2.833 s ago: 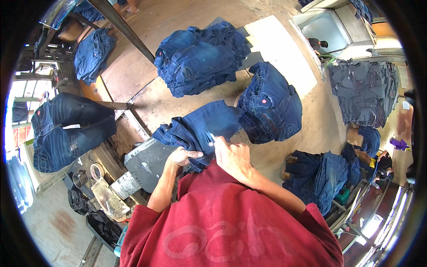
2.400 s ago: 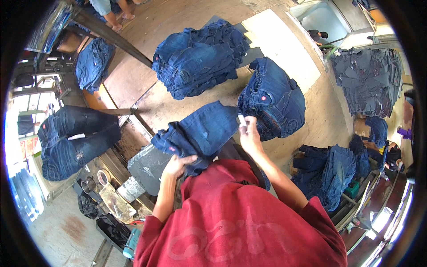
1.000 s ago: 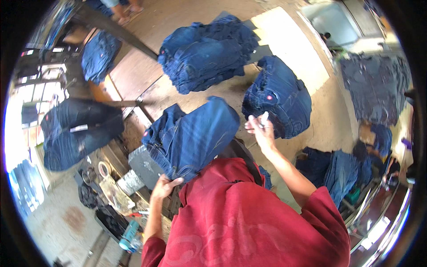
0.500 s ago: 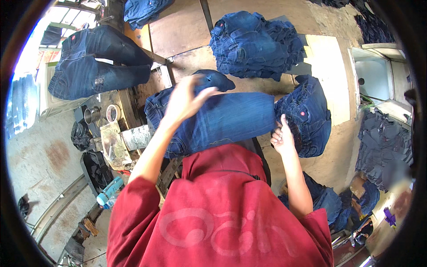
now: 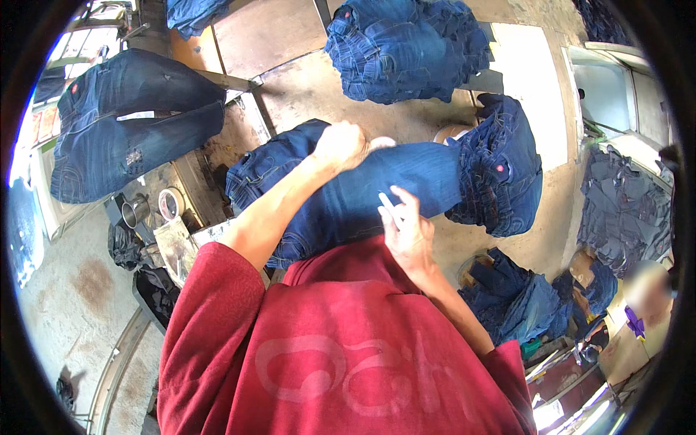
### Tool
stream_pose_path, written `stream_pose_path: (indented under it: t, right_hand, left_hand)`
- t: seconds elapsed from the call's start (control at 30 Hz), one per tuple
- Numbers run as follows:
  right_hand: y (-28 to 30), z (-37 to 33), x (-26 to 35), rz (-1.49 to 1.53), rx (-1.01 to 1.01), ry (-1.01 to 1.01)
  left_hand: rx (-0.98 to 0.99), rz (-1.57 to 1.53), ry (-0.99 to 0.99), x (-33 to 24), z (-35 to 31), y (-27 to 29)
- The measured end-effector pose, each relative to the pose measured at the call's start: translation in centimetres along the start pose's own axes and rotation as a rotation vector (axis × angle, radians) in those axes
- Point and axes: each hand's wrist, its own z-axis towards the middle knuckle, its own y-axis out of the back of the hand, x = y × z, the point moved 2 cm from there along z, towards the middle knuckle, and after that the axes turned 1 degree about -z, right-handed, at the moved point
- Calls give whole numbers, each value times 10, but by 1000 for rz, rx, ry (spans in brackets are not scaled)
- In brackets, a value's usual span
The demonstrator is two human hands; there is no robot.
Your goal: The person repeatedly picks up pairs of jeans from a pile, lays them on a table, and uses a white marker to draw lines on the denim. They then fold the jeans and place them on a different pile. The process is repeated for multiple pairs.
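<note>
A pair of blue jeans (image 5: 413, 177) lies crosswise in front of me, its waist to the left and a leg stretched to the right. My left hand (image 5: 342, 147) is closed at the far edge of the leg, fingers curled on the denim and thumb pointing right. Over the middle of the leg, my right hand (image 5: 412, 235) pinches a short, thin, whitish stick (image 5: 391, 208) whose exact kind I cannot make out. Touching the leg's right end is a bunched pair of jeans (image 5: 500, 174) with a small red tag.
Beyond stands a heap of folded jeans (image 5: 406, 54). More jeans (image 5: 138, 119) hang at the left, above a tape roll (image 5: 171, 204) and a metal cup (image 5: 135, 211). Denim (image 5: 511, 297) lies piled at lower right, with dark cloth pieces (image 5: 625, 210) along the right wall.
My left hand has come down onto the leg's far edge and closed. My right hand has moved left from the leg's end to above its middle, the whitish stick now showing. The view has shifted.
</note>
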Motion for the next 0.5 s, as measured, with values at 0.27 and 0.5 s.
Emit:
stream_pose_path:
  t: [0.27, 0.5]
  right_hand:
    - [-43, 20, 23, -362, -114, 344]
    - [-73, 45, 23, -459, -59, 281]
  left_hand:
    - [-270, -49, -200, 18, 22, -5]
    - [-406, 45, -235, 23, 26, -12]
